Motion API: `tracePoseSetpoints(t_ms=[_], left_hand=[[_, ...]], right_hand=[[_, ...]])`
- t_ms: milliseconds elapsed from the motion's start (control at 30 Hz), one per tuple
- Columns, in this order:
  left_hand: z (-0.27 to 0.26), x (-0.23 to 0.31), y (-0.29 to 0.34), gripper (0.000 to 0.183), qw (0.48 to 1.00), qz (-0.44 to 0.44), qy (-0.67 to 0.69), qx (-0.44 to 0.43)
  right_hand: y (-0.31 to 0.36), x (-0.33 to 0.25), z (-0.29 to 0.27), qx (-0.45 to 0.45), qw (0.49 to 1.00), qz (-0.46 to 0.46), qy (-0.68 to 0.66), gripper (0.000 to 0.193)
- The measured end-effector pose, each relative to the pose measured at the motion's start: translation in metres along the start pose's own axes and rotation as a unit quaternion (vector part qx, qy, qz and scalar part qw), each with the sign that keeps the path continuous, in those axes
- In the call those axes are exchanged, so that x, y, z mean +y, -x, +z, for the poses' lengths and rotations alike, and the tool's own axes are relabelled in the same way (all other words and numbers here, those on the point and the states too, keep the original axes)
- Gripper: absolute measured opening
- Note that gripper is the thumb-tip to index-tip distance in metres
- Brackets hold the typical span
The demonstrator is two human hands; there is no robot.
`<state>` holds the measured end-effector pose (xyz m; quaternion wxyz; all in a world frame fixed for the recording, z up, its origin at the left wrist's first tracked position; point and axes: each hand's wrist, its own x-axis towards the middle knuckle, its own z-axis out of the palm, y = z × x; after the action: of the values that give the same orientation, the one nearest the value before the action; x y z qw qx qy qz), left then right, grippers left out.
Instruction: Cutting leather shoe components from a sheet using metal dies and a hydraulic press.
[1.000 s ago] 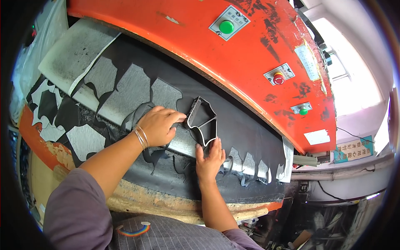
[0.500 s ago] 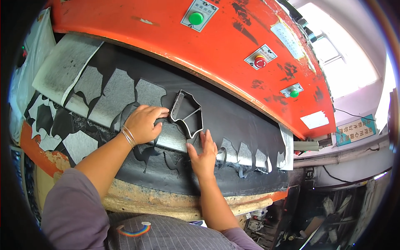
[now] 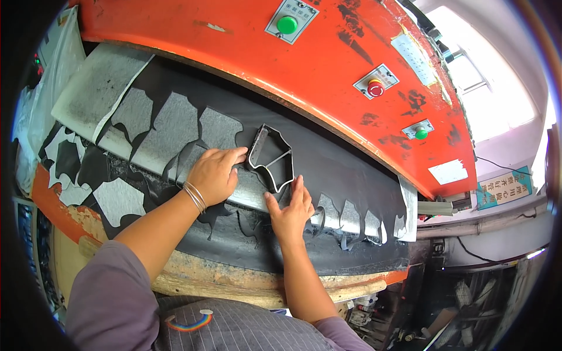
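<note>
A metal cutting die (image 3: pixel 279 159), an open outline of thin steel with a crossbar, lies on a dark sheet of material (image 3: pixel 328 169). At its left edge is my left hand (image 3: pixel 215 174), palm down, the fingers stretched toward the rim and seeming to touch it. My right hand (image 3: pixel 291 215) is at the die's lower right corner, fingers pointing up and thumb apart, the fingertips beside the steel. Neither hand wraps round the die. Left of it, cut-out gaps in the dark sheet show a pale grey surface (image 3: pixel 175 120).
Above the bench hangs an orange-red press beam (image 3: pixel 328 70) with green buttons (image 3: pixel 287 25) and a red button (image 3: pixel 375 88). Black offcuts and pale scraps (image 3: pixel 119 200) lie at the left. A worn wooden rail (image 3: pixel 234 295) edges the bench near me.
The whole view has shifted slightly, moving the scene to the right in the picture. Both hands stay at the die, which keeps about the same place on the sheet.
</note>
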<state>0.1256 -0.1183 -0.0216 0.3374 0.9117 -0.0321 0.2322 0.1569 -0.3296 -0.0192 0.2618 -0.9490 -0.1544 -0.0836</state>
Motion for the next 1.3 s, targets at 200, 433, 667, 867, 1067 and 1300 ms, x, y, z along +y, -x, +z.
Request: tracePoseSetpoints(t_ms=[200,433,667,867,1067,1300], left_hand=[[-0.002,0.0,0.003,0.044,1.0,0.007,0.002,-0.007],[0.002,-0.002,0.004,0.046,1.0,0.012,-0.001,-0.008],[0.001,-0.006,0.005,0.049,1.0,0.021,-0.008,0.007],[-0.004,0.001,0.007,0.051,1.0,-0.004,0.019,-0.024],[-0.003,-0.001,0.009,0.055,0.999,-0.028,0.032,-0.018],[-0.004,0.0,0.015,0.062,0.998,-0.049,0.041,0.0]], right_hand=[[-0.002,0.006,-0.001,-0.012,1.0,-0.001,0.008,0.077],[-0.004,0.007,0.001,-0.007,1.0,0.016,0.021,0.075],[-0.01,0.024,-0.013,-0.056,0.997,-0.054,-0.025,0.082],[-0.016,0.019,-0.034,-0.116,0.987,-0.11,-0.01,0.084],[-0.122,-0.052,-0.062,-0.1,0.877,-0.45,0.137,0.048],[-0.157,-0.066,-0.012,-0.271,0.784,-0.539,0.146,0.011]])
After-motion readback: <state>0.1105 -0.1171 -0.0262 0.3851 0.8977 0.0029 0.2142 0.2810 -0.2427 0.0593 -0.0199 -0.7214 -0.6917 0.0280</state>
